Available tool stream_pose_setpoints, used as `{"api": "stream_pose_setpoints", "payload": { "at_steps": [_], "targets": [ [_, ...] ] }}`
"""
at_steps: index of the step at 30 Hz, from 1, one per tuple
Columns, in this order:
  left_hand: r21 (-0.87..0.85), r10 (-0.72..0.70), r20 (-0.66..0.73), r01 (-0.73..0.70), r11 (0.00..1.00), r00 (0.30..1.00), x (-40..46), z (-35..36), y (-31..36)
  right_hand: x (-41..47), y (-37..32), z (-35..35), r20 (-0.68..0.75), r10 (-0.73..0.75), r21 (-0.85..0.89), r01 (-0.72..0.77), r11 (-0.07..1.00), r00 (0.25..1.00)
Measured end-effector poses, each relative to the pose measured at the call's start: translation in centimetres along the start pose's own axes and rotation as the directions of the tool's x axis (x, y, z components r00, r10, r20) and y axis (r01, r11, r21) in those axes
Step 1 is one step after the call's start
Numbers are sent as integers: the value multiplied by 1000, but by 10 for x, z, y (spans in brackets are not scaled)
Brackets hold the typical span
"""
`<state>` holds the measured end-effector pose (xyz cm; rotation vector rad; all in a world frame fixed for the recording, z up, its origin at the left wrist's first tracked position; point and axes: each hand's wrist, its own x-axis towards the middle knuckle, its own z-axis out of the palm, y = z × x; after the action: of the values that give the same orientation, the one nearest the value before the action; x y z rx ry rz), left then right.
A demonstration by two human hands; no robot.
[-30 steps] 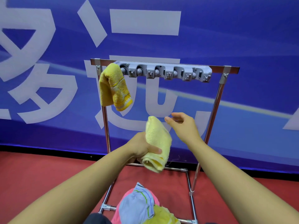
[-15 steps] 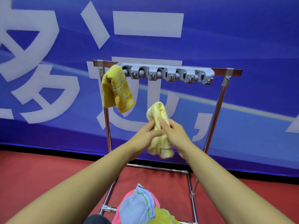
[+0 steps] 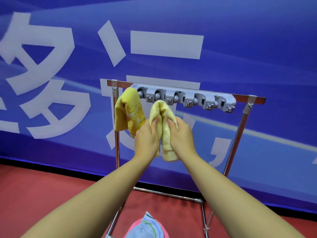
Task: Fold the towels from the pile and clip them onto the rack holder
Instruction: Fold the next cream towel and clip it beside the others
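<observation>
I hold a folded pale yellow towel (image 3: 163, 117) upright with both hands. My left hand (image 3: 147, 138) grips its left side and my right hand (image 3: 181, 134) its right side. The towel's folded top reaches the underside of the grey clip holder (image 3: 190, 98), just below the second clip from the left. The holder is fixed along the top bar of a metal rack (image 3: 240, 127). A darker yellow towel (image 3: 127, 112) hangs from the leftmost clip. A pile of towels (image 3: 147, 227), pink and light blue, lies at the bottom edge of the view.
A blue banner with large white characters (image 3: 164, 43) stands right behind the rack. The floor (image 3: 42, 191) is red. The rack's base bars (image 3: 171, 194) run along the floor toward me, around the pile.
My right hand joined the left on the pale yellow towel, and both lifted it up to the clip holder. The view has tilted, so the rack sits lower in frame.
</observation>
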<state>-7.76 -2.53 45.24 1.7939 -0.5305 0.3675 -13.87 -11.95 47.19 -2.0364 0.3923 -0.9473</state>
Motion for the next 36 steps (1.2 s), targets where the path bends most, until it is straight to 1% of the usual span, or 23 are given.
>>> {"api": "stream_pose_setpoints", "payload": {
  "at_steps": [3,7,10,13,15,17,21,26,28,32,36],
  "targets": [
    [-11,8,-85,-9,1000,996,20,-15,7,14,-17,8,-50,-53,-10,53,999,997],
    [21,7,-169,-3,1000,986,46,-29,12,29,-37,17,-73,-132,-44,129,991,989],
    [15,-6,-219,9,1000,976,62,-30,12,43,-43,26,-74,-150,-67,145,987,986],
    [19,-31,-231,36,999,972,71,-28,10,54,-40,35,-56,-146,-117,138,983,988],
    [35,-55,-215,64,997,975,73,-26,6,57,-33,39,-38,-121,-155,113,981,992],
    [59,-71,-184,83,995,980,74,-22,-2,57,-23,41,-25,-80,-190,74,979,996],
    [-20,-88,-91,87,996,992,75,-18,-24,53,-2,44,-15,-64,-243,59,968,998],
    [-244,-59,143,93,965,988,76,-10,-52,47,20,55,68,-72,-252,87,964,995],
    [-288,-33,227,99,953,973,73,-8,-57,45,23,59,107,-79,-253,104,962,991],
    [-246,-27,408,138,960,912,67,0,-73,36,25,67,189,-97,-264,146,954,977],
    [-179,-34,509,145,973,860,56,-10,-84,24,33,63,233,-75,-297,145,944,970]
  ]
}}
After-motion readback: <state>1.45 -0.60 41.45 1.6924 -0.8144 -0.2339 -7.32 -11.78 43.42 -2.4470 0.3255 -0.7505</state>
